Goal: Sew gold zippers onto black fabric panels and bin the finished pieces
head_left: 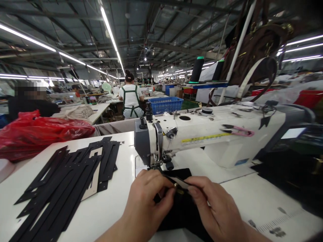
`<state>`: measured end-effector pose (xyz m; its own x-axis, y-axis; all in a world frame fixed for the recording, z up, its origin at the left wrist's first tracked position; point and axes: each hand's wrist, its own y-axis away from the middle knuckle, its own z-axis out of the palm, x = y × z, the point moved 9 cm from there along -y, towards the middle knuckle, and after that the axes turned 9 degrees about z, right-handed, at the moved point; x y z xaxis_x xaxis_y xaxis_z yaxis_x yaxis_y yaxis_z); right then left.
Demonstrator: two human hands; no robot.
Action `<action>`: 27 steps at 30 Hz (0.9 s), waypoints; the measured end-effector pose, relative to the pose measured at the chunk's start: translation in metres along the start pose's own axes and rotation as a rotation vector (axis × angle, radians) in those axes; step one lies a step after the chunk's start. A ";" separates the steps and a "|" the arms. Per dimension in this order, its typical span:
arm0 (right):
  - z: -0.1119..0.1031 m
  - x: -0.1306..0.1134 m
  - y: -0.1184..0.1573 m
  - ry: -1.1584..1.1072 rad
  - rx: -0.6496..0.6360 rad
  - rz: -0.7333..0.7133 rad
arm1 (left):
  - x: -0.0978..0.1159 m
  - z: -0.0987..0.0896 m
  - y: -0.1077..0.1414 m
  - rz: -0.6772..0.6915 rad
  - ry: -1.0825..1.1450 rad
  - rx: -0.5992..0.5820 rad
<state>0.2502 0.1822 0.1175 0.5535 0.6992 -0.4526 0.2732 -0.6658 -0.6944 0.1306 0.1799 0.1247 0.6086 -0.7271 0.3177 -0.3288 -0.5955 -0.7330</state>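
Black fabric lies in front of the sewing machine, part of it up beside the presser foot. My left hand pinches the upper edge of this fabric between thumb and forefinger, right by a small brass-coloured metal piece, perhaps a zipper pull. My right hand grips the same piece by a folded edge with a lighter grey strip showing. Both hands are just in front of the needle area, which my left hand partly hides.
Stacked black cut strips lie on the table's left. A red plastic bag sits behind them. Pink-handled thread snips rest on the machine arm. Thread cones stand behind, near a blue basket. A person works further back.
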 end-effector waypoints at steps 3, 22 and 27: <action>0.001 0.001 -0.001 -0.006 0.000 0.007 | 0.007 -0.005 0.001 0.093 -0.064 0.032; -0.001 -0.010 -0.004 0.032 0.031 -0.058 | -0.036 0.001 0.033 -0.310 0.182 0.040; -0.008 -0.025 -0.022 0.089 0.059 -0.197 | -0.011 -0.007 0.021 0.030 -0.070 0.015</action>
<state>0.2368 0.1773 0.1479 0.5621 0.7865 -0.2559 0.3374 -0.5005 -0.7973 0.1118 0.1732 0.1095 0.6478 -0.7186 0.2529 -0.3373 -0.5683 -0.7505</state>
